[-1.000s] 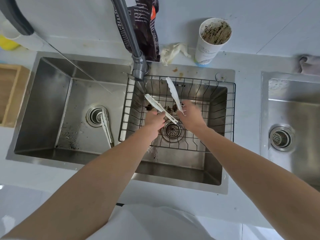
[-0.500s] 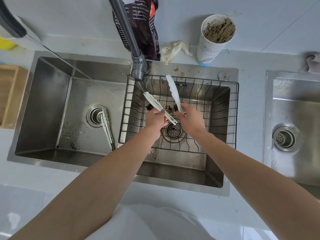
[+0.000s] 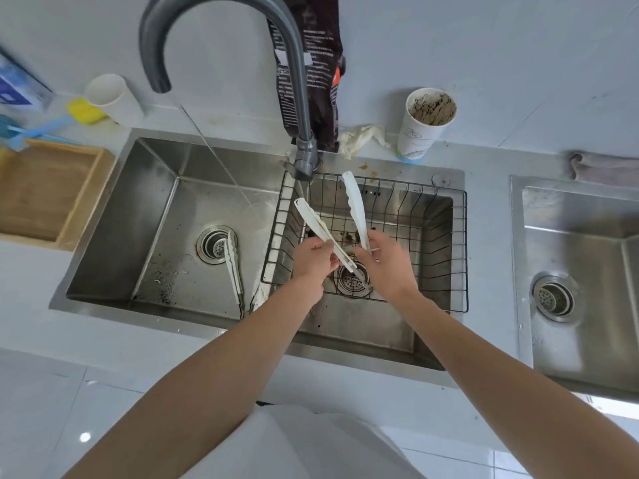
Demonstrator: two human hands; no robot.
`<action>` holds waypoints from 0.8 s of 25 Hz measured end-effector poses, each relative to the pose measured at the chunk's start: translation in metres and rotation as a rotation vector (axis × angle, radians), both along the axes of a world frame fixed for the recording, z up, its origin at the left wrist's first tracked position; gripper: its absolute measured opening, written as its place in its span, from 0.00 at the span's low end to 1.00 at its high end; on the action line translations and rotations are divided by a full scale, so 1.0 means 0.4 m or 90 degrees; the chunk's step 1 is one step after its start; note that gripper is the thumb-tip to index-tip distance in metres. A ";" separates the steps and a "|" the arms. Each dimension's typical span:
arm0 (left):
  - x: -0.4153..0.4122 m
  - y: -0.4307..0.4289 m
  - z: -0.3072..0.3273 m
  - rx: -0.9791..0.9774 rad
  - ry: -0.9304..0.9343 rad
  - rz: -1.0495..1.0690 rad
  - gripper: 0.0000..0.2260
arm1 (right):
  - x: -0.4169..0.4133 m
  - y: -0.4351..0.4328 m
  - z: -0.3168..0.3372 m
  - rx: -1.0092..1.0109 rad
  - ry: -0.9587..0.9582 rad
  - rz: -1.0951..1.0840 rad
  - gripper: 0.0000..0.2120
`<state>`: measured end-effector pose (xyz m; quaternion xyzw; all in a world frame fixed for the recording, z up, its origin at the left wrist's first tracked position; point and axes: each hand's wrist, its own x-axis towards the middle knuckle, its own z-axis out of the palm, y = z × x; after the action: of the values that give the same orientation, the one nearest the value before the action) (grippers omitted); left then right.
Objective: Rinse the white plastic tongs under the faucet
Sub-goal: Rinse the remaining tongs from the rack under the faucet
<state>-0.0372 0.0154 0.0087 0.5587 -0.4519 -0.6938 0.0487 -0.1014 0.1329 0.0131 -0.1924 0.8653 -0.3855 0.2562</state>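
I hold the white plastic tongs (image 3: 354, 205) spread wide above the wire basket (image 3: 460, 243) in the right basin. My left hand (image 3: 313, 259) grips the left arm of the tongs, which slants up to the left. My right hand (image 3: 389, 262) pinches the base of the right arm, which stands nearly upright. The grey faucet (image 3: 297, 98) arches over to the left, and a thin stream of water falls from its spout into the left basin, away from the tongs.
A second pair of tongs (image 3: 233, 267) lies by the drain in the left basin. A dirty paper cup (image 3: 423, 124), a crumpled tissue (image 3: 363, 138) and a dark bag (image 3: 311, 63) stand behind the sink. A wooden tray (image 3: 45, 191) sits at left, another sink (image 3: 584, 271) at right.
The view has tilted up, so the faucet arch and the counter behind the sink now show. Both hands keep hold of the tongs in nearly the same spot over the basket.
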 end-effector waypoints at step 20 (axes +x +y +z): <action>0.199 -0.382 0.057 0.028 0.111 -0.024 0.08 | 0.276 -0.391 0.131 -0.003 0.026 -0.026 0.11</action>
<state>0.0423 -0.1375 0.0316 0.4888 -0.4410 -0.7501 0.0624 0.0091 -0.0236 0.0656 -0.1830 0.8732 -0.3886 0.2302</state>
